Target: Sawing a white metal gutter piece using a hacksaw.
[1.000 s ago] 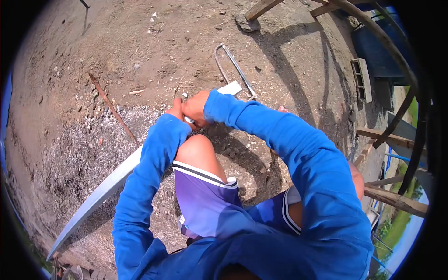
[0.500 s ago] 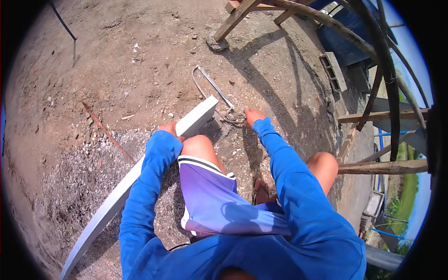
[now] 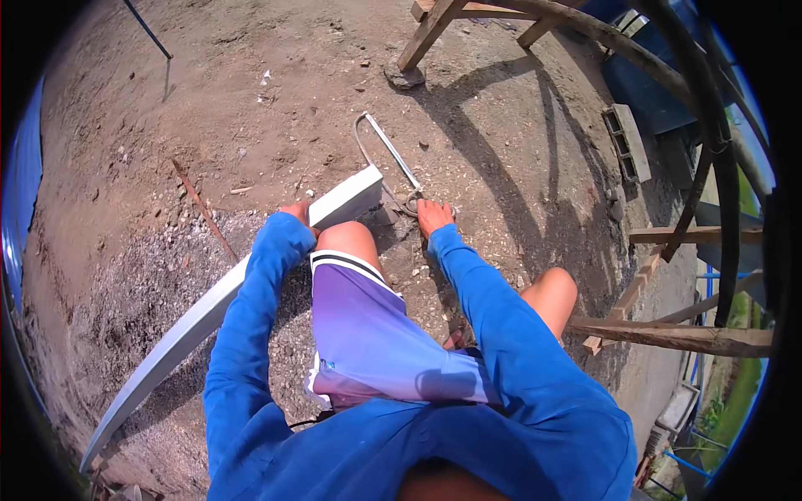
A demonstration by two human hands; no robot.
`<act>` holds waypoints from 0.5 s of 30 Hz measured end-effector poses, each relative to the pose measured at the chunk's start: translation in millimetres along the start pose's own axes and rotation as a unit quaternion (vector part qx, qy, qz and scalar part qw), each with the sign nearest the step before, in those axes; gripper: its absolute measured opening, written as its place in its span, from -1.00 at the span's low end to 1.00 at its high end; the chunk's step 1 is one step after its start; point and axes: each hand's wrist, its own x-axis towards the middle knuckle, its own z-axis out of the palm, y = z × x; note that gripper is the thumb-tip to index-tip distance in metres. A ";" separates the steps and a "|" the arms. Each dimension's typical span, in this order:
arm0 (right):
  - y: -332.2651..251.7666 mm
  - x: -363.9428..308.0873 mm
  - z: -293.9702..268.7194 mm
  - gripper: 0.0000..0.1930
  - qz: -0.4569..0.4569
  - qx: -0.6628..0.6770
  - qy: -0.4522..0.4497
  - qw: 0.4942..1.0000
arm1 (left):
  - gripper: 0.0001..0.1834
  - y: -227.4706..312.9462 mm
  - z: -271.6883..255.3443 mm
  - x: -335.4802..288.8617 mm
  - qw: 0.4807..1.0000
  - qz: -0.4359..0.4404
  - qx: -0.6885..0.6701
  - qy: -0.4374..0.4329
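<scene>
A long, light-grey rectangular metal tube (image 3: 344, 197) slants from the lower left to its cut end beside my left knee. My left hand (image 3: 298, 215) grips it near that end, the fingers partly hidden behind the tube. Beyond the end, a hacksaw (image 3: 393, 153) with a silver bar and curved frame lies on the ground, its far tip pointing away from me. My right hand (image 3: 433, 216) is closed around its handle, covering most of it. A small block (image 3: 384, 217) sits under the tube end.
A rusty bar (image 3: 200, 207) lies on the gravelly ground left of the tube. Timber posts (image 3: 430, 33) stand at the far right, with a hollow concrete block (image 3: 626, 142) nearby. Wooden poles (image 3: 677, 334) jut in from the right. A thin dark rod (image 3: 149, 29) stands far left.
My right hand has moved left and closed over the hacksaw's handle. My left hand stays on the tube. The view has shifted a little, and a blue sheet shows at the left edge.
</scene>
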 end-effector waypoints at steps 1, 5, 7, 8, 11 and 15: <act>1.6 1.8 -1.8 -0.84 -0.006 0.000 0.006 1.000 | -0.33 1.6 1.0 -3.7 1.000 0.002 -0.011 0.005; -2.3 -0.7 -32.5 -0.85 -0.072 0.002 0.014 0.997 | -0.28 -19.3 23.9 6.7 0.995 -0.025 -0.074 0.061; -4.7 -6.8 -59.3 -0.79 -0.038 0.040 0.049 0.997 | -0.26 -28.0 33.4 16.0 0.994 -0.022 -0.082 0.069; -5.6 -9.8 -72.3 -0.79 -0.042 0.039 0.047 0.997 | -0.27 -32.5 37.3 20.3 0.992 0.004 -0.108 0.070; 0.6 -4.7 -112.8 -0.67 -0.035 0.077 0.096 0.992 | -0.31 -46.9 37.6 40.1 0.984 0.054 -0.162 0.059; -8.4 2.2 -166.5 -0.64 -0.059 0.091 0.226 0.968 | -0.48 -102.4 58.7 75.7 0.908 0.335 -0.216 0.129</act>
